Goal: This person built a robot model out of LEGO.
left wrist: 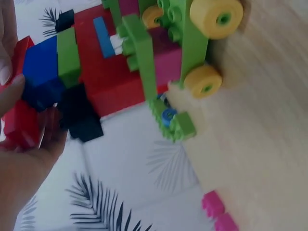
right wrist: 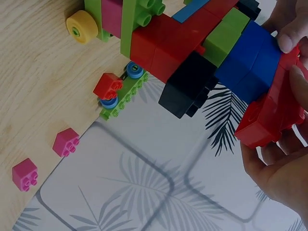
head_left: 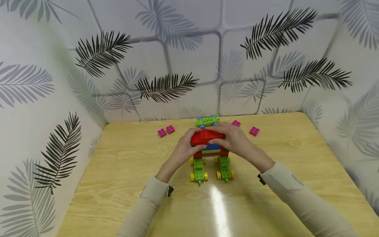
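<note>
A tall structure of toy building bricks stands on two green wheeled bases (head_left: 198,168) with yellow wheels (left wrist: 216,18). My left hand (head_left: 183,146) and right hand (head_left: 238,138) grip opposite ends of the red bricks (head_left: 204,135) at its top, thumbs on the near side and fingers on the far side. Under the red top come blue bricks (right wrist: 252,55), then a light green brick (right wrist: 226,36) and a wider red body (left wrist: 106,77). Black bricks (right wrist: 185,86) stick out at the sides. In the wrist views, the fingers are partly cut off or hidden behind the red bricks.
Behind the structure lies a green wheeled base (head_left: 208,121) with blue wheels; a red brick (right wrist: 109,86) is beside it. Pink bricks lie left (head_left: 165,131) and right (head_left: 254,131) on the wooden table (head_left: 124,184). A leaf-patterned wall (head_left: 189,59) borders its back edge.
</note>
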{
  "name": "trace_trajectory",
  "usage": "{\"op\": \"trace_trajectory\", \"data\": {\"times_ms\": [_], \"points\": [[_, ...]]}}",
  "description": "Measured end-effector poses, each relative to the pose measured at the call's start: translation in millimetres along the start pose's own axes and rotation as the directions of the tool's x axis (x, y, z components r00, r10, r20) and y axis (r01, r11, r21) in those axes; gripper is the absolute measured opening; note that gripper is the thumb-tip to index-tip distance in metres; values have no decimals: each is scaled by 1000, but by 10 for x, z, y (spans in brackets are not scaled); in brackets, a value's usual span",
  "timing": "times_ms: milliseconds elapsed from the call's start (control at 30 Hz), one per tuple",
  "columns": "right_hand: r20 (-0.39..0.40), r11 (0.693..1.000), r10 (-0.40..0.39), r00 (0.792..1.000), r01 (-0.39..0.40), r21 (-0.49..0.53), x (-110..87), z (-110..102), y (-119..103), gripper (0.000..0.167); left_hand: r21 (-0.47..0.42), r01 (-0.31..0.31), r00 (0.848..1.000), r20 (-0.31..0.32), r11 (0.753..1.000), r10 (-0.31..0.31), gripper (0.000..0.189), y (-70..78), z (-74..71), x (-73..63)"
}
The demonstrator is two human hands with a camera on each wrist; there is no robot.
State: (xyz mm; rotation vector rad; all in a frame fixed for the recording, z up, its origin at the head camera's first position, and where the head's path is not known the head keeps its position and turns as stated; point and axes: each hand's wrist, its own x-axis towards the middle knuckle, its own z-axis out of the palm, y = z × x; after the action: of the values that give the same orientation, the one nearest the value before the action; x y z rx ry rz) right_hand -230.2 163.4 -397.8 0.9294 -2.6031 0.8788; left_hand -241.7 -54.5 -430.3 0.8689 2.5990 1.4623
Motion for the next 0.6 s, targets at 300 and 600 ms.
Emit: {"op": "trace_trajectory", "data": {"times_ms": [300, 600], "points": [[-32, 999, -30, 999, 29, -33, -45, 35, -3, 49, 71, -26, 974, -222, 997, 41, 44, -289, -566, 59], [-20, 1000, -12, 1000, 12, -10, -61, 39, 2, 48, 353, 265, 958, -202, 897, -203, 46, -1210, -1008, 127]]}}
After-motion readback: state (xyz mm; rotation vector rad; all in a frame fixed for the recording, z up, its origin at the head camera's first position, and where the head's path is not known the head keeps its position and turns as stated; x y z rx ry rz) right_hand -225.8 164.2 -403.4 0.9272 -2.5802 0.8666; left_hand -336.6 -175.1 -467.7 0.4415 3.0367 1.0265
